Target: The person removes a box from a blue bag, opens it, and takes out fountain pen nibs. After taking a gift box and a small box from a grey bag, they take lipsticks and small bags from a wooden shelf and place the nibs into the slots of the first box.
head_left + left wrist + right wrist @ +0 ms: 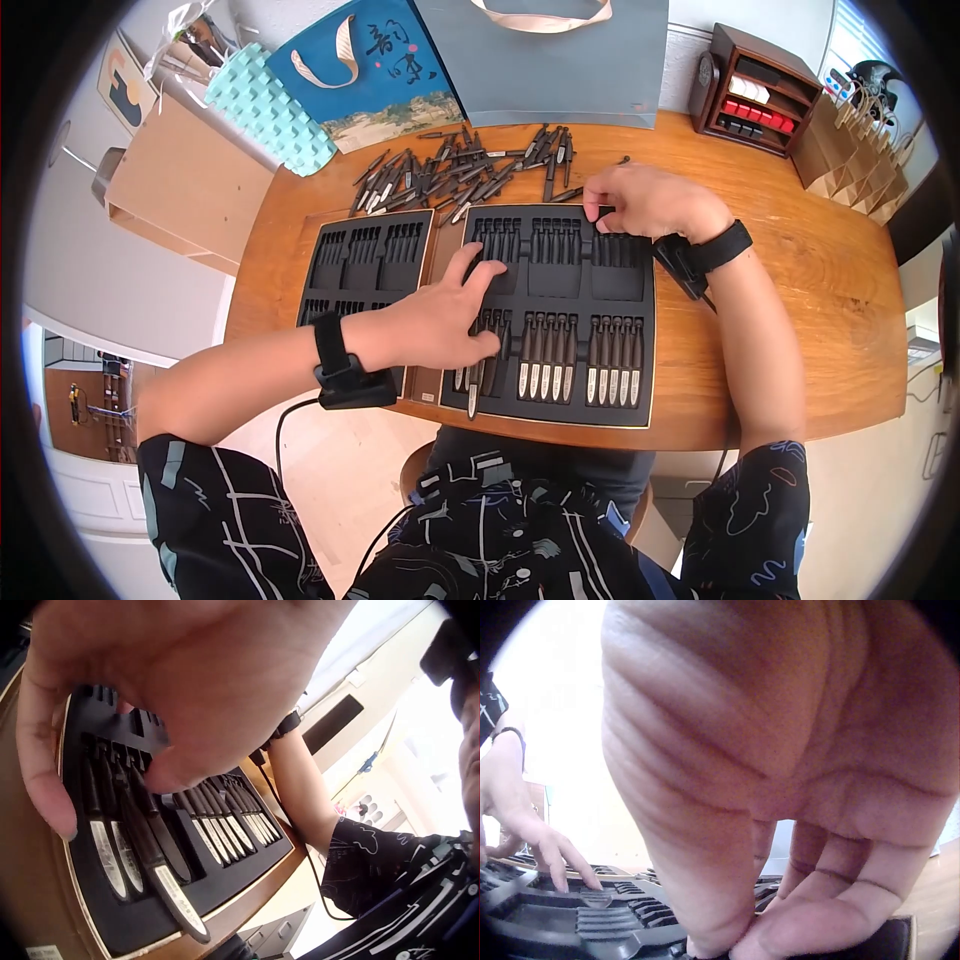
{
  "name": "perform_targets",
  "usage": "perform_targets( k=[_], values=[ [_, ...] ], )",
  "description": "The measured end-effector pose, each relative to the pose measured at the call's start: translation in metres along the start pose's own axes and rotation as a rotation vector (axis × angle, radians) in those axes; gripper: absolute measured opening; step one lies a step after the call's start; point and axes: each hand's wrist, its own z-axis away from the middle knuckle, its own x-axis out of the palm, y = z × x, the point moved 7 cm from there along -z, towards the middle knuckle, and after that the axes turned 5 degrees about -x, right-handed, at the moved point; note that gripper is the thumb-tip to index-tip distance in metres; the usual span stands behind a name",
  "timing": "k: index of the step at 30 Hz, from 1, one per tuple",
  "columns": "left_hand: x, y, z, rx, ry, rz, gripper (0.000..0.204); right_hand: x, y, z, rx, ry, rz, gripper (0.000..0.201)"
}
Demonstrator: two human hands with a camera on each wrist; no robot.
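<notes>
My left hand [435,320] hovers over the left part of the larger black tray [625,412], fingers spread. In the left wrist view its thumb [171,771] is right at the upper ends of several dark pen-like sticks with pale labelled ends. One such stick [161,866] lies askew across that row, its pale end sticking out toward the tray's front edge. At the tray's back right compartment, my right hand [655,198] pinches a dark stick between thumb and fingertips; most of it is hidden by the hand. Standing rows of sticks [548,355] fill the front compartments.
A loose pile of similar sticks [430,175] lies behind the trays. Left of the larger tray sits a smaller black tray [330,290]. Paper bags [560,75], a turquoise textured object [270,110] and a wooden shelf box [755,90] stand along the back of the table [830,330].
</notes>
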Motion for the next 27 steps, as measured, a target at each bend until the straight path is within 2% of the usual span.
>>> perform_targets(
  k=[2, 4, 8, 10, 11, 13, 14, 16, 20, 22, 23, 25, 26, 27],
  values=[
    [0.002, 0.004, 0.004, 0.041, 0.041, -0.031, 0.086, 0.002, 0.002, 0.000, 0.009, -0.003, -0.009, 0.020],
    [0.003, 0.009, 0.004, 0.019, 0.087, -0.080, 0.086, 0.002, 0.002, -0.001, -0.072, 0.074, -0.031, 0.015],
    [-0.001, 0.009, 0.002, -0.038, 0.011, -0.041, 0.083, 0.003, 0.004, -0.001, -0.052, 0.063, -0.024, 0.015],
    [0.000, 0.008, 0.002, -0.006, 0.052, -0.018, 0.082, 0.003, 0.004, -0.002, -0.120, 0.114, 0.008, 0.015],
    [0.004, 0.003, 0.002, -0.007, 0.052, -0.021, 0.082, 0.002, 0.004, -0.003, -0.120, 0.117, 0.007, 0.015],
    [0.001, 0.006, 0.005, 0.077, 0.158, -0.020, 0.082, 0.002, 0.004, -0.002, -0.090, 0.093, -0.039, 0.015],
    [-0.003, 0.007, 0.007, 0.078, 0.158, -0.022, 0.082, 0.001, 0.004, -0.002, -0.089, 0.095, -0.040, 0.015],
    [-0.004, 0.005, 0.010, 0.012, 0.053, 0.019, 0.084, 0.001, 0.003, -0.001, -0.078, 0.081, -0.044, 0.015],
    [-0.007, 0.000, 0.017, 0.068, 0.083, 0.023, 0.085, 0.001, 0.002, -0.002, -0.094, 0.084, -0.041, 0.014],
    [-0.010, 0.001, 0.026, 0.118, 0.239, -0.005, 0.085, 0.000, 0.001, -0.001, -0.054, 0.060, -0.053, 0.014],
    [-0.006, 0.002, 0.030, 0.118, 0.240, -0.006, 0.085, 0.001, 0.002, -0.001, -0.054, 0.060, -0.052, 0.014],
    [-0.009, -0.006, 0.040, -0.055, 0.324, 0.002, 0.084, 0.002, 0.004, -0.002, -0.081, 0.091, -0.037, 0.015],
    [-0.013, -0.003, 0.039, -0.056, 0.324, 0.001, 0.084, 0.003, 0.006, -0.002, -0.082, 0.091, -0.038, 0.015],
    [-0.008, -0.006, 0.035, -0.145, 0.161, 0.073, 0.084, 0.004, 0.007, -0.003, -0.095, 0.094, -0.030, 0.015]
  ],
)
